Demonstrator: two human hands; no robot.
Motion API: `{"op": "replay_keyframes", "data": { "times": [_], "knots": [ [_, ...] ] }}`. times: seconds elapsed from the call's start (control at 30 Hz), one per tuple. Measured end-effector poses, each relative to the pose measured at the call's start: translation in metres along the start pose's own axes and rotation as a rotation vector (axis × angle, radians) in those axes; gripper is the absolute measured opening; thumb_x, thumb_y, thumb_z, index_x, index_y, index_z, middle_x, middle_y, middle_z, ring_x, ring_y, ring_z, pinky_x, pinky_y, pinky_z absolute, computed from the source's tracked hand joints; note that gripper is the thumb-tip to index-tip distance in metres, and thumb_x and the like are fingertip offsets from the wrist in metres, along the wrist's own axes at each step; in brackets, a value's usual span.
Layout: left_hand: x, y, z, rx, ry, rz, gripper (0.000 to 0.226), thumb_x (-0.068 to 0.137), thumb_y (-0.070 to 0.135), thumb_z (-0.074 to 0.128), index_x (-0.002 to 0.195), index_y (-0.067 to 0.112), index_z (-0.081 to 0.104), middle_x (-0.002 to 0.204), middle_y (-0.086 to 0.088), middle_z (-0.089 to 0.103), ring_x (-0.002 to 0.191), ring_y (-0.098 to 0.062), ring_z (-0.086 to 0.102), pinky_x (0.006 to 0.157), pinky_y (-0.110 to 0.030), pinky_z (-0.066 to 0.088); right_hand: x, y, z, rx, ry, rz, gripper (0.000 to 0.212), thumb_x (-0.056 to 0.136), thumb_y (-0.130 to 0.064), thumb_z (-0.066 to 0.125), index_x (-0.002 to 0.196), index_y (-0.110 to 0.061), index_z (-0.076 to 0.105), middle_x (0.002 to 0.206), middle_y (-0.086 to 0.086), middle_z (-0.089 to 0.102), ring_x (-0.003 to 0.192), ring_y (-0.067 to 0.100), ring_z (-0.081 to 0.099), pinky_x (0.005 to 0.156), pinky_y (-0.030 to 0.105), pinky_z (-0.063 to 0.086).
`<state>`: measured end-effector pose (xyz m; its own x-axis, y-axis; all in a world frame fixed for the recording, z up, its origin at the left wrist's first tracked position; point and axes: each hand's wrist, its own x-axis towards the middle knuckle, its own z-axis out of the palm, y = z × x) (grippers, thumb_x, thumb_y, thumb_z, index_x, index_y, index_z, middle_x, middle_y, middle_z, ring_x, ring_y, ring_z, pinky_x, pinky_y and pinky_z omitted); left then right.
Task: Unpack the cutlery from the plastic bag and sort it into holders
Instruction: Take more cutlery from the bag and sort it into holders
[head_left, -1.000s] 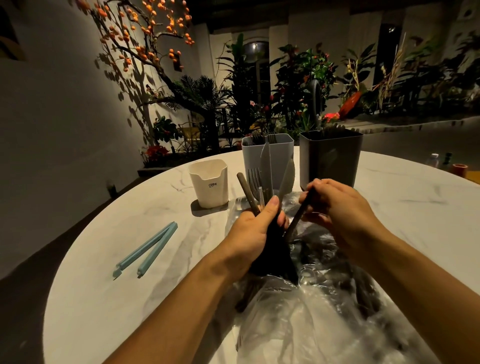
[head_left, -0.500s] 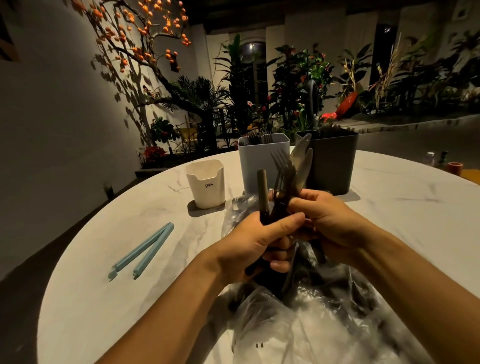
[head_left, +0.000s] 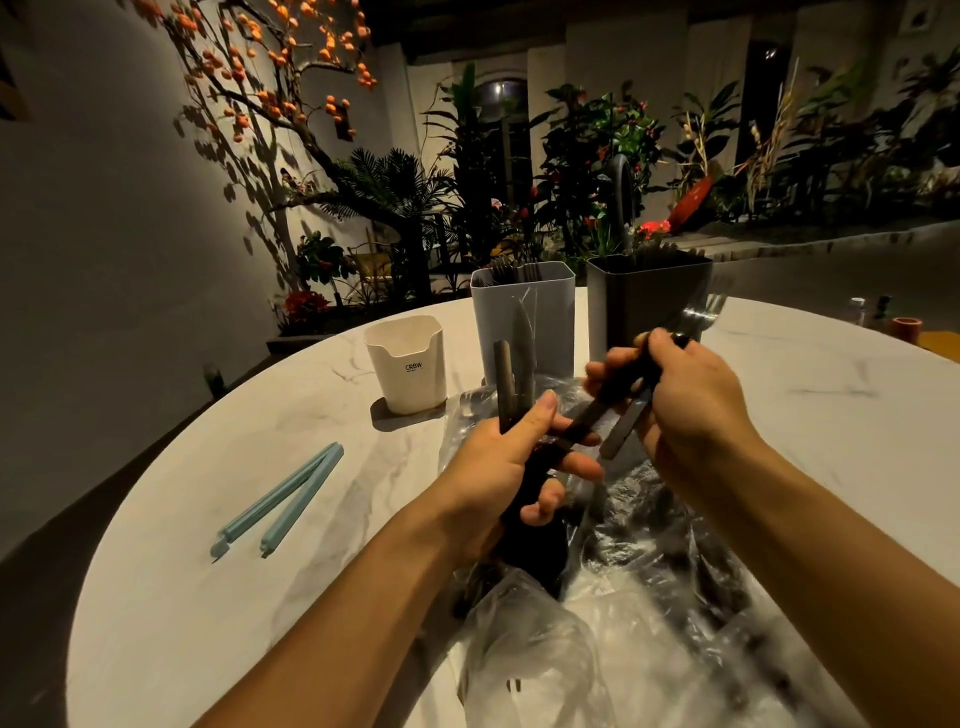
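A crumpled clear plastic bag (head_left: 639, 597) with dark cutlery inside lies on the white marble table (head_left: 260, 597) in front of me. My left hand (head_left: 514, 467) grips a bundle of dark-handled cutlery (head_left: 514, 379) upright above the bag, a knife blade and a handle sticking up. My right hand (head_left: 691, 405) grips several forks (head_left: 701, 317) by their handles, tines pointing up and to the right. Behind stand three holders: a cream one (head_left: 408, 364), a light grey one (head_left: 540, 322) with forks in it, and a dark grey one (head_left: 649, 296).
A light blue bag clip (head_left: 283, 499) lies open on the table to the left. Small bottles and an orange tape roll (head_left: 906, 328) sit at the far right edge. Plants and a wall stand beyond the table.
My right hand has pulled several forks out of the bundle and swung them to the right, towards the dark grey holder. My left hand keeps the other pieces upright.
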<state>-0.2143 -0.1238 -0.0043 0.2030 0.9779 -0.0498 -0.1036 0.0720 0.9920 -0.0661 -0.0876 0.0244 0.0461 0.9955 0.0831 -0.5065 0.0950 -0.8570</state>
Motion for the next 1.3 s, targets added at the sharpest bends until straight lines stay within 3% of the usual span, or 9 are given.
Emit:
{"op": "replay_keyframes", "data": {
  "times": [0.13,0.3,0.5,0.63,0.77,0.97,1.13,1.2,1.3],
  "knots": [
    [-0.001,0.0,0.003,0.058,-0.038,-0.046,0.045,0.101,0.046,0.045,0.103,0.003,0.06,0.086,-0.018,0.073,0.042,-0.011,0.045,0.038,-0.018,0.037,0.006,-0.005,-0.002,0.091,-0.036,0.025,0.018,0.107,-0.021,0.035,0.094,-0.013,0.045,0.062,-0.002,0.04,0.046,0.007,0.036,0.042,0.02,0.034],
    [-0.001,-0.004,0.007,0.078,-0.036,-0.052,0.051,0.096,0.051,0.049,0.103,0.002,0.061,0.087,-0.013,0.073,0.04,-0.011,0.043,0.037,-0.019,0.035,0.003,-0.002,0.002,-0.033,-0.193,0.054,0.02,0.106,-0.024,0.04,0.111,-0.01,0.054,0.06,-0.004,0.038,0.048,0.006,0.03,0.042,0.018,0.027],
    [-0.005,-0.003,0.002,0.158,-0.131,-0.012,0.023,0.101,0.03,0.055,0.104,0.01,0.066,0.104,-0.017,0.074,0.04,-0.008,0.04,0.04,-0.019,0.033,0.001,0.001,0.0,0.003,-0.199,0.014,0.028,0.107,-0.027,0.036,0.107,-0.009,0.058,0.068,-0.001,0.05,0.059,0.011,0.049,0.063,0.027,0.049],
    [-0.004,-0.006,0.003,0.184,-0.091,0.002,0.014,0.101,0.018,0.057,0.102,0.01,0.069,0.083,-0.009,0.071,0.039,-0.008,0.037,0.039,-0.02,0.03,0.002,0.005,0.0,-0.072,-0.134,-0.008,0.032,0.106,-0.035,0.037,0.099,-0.014,0.06,0.076,0.001,0.057,0.073,0.014,0.055,0.076,0.031,0.05],
    [0.0,-0.01,0.004,0.155,-0.007,0.026,0.014,0.1,0.02,0.058,0.093,0.013,0.067,0.067,-0.01,0.046,0.037,-0.008,0.036,0.036,-0.02,0.029,-0.003,0.016,0.003,-0.31,-0.095,-0.026,0.04,0.106,-0.041,0.033,0.092,-0.018,0.063,0.088,0.003,0.057,0.085,0.016,0.054,0.079,0.03,0.047],
    [-0.001,-0.008,0.004,0.195,-0.039,0.031,0.013,0.099,0.02,0.06,0.099,0.01,0.068,0.055,0.004,0.059,0.037,-0.007,0.035,0.038,-0.02,0.028,-0.002,0.015,0.003,-0.448,-0.165,-0.031,0.039,0.106,-0.042,0.034,0.087,-0.02,0.06,0.087,0.001,0.056,0.087,0.016,0.054,0.081,0.031,0.046],
    [0.002,-0.01,0.002,0.157,0.022,0.047,0.021,0.096,0.029,0.064,0.096,0.008,0.069,0.083,-0.027,0.056,0.038,-0.009,0.033,0.038,-0.021,0.027,-0.004,0.014,0.002,-0.455,-0.173,-0.099,0.024,0.105,-0.025,0.042,0.095,-0.014,0.061,0.087,0.004,0.061,0.087,0.02,0.061,0.076,0.03,0.054],
    [0.003,-0.009,0.004,0.1,0.046,0.023,0.036,0.096,0.04,0.059,0.1,0.004,0.064,0.081,-0.019,0.058,0.039,-0.009,0.032,0.038,-0.021,0.025,-0.004,0.009,0.002,-0.281,-0.129,-0.079,0.025,0.106,-0.023,0.04,0.096,-0.012,0.059,0.086,0.005,0.062,0.081,0.017,0.066,0.076,0.03,0.058],
    [0.003,-0.007,0.006,-0.001,0.012,-0.024,0.066,0.098,0.061,0.037,0.11,0.003,0.067,0.084,-0.006,0.068,0.042,-0.008,0.029,0.042,-0.022,0.021,-0.002,-0.002,-0.001,-0.147,-0.08,-0.075,0.024,0.107,-0.023,0.037,0.098,-0.013,0.057,0.077,0.001,0.054,0.057,0.008,0.052,0.055,0.019,0.049]
  ]
}}
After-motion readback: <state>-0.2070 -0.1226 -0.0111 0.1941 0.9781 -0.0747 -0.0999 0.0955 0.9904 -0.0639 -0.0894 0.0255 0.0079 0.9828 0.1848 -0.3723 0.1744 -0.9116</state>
